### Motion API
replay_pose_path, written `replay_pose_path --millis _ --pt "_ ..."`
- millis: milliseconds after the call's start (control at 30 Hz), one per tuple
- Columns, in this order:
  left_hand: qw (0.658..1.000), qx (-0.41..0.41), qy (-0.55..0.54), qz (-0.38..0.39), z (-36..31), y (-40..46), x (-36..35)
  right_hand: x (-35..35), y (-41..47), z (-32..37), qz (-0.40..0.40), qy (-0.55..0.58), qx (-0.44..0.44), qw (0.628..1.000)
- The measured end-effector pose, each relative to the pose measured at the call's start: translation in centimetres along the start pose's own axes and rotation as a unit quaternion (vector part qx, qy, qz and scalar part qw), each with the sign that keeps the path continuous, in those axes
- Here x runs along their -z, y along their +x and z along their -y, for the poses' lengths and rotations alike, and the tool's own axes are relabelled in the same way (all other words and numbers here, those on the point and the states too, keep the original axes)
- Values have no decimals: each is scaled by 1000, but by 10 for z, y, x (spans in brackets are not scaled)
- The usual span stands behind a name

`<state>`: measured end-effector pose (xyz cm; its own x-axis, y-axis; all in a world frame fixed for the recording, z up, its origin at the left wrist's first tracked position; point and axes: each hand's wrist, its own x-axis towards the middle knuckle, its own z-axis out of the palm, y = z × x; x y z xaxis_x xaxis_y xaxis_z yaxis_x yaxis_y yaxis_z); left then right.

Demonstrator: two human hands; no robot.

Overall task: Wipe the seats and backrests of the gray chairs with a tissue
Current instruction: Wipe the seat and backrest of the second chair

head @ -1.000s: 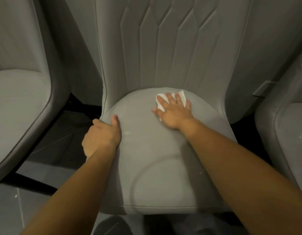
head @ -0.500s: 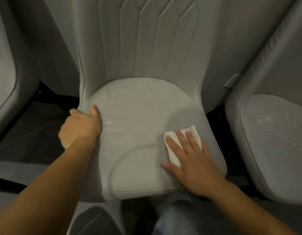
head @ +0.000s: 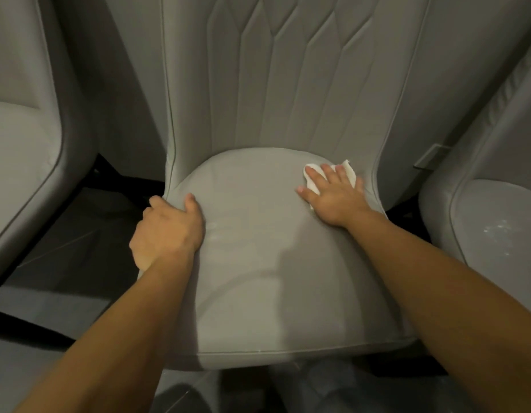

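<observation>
Your right hand (head: 332, 193) lies flat, fingers spread, pressing a white tissue (head: 346, 172) onto the far right corner of the middle gray chair's seat (head: 258, 263), just where the cushion meets the stitched backrest (head: 288, 79); your left hand (head: 169, 231) is curled around the seat's left edge, thumb on top, fingers tucked under the rim. Neighbouring chairs crowd both sides: the left chair (head: 23, 159) stands apart across a dark strip of floor (head: 64, 248), while the right chair (head: 496, 228), its seat flecked with pale specks, sits close beside the corner you are working, with only a narrow dark gap between. A small tab (head: 432, 156) juts out near that gap. The curved side panel of the backrest rises right next to the tissue, hemming it in; the centre and front of the seat lie open between your forearms
</observation>
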<state>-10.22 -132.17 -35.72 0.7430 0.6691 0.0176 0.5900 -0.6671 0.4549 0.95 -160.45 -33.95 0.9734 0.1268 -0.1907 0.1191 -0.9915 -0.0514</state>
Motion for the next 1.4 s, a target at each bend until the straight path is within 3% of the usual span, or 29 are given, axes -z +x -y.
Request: replay_pose_path --millis 167,533,767,933,1067,1167,1267,1400 --pt "1000 0 2 4 2 1 0 2 -19 -6 8 16 13 1000" --pt "1000 7 15 6 -4 -3 3 -28 -237 -52 16 15 8 1000" --pt "1000 6 17 4 -3 -2 2 -16 -150 -43 -23 -5 39 999" --pt "1000 8 22 8 -3 -1 1 -5 -57 -11 16 -3 76 997" --pt "999 7 23 21 -4 0 4 3 -32 15 42 9 38 998" --pt "998 10 22 51 -3 3 8 5 -80 38 73 -18 139 987" --pt "996 2 20 92 1 9 12 -13 -184 57 12 -6 300 954" --pt "989 -10 36 140 0 15 16 -38 -256 54 22 29 324 945"
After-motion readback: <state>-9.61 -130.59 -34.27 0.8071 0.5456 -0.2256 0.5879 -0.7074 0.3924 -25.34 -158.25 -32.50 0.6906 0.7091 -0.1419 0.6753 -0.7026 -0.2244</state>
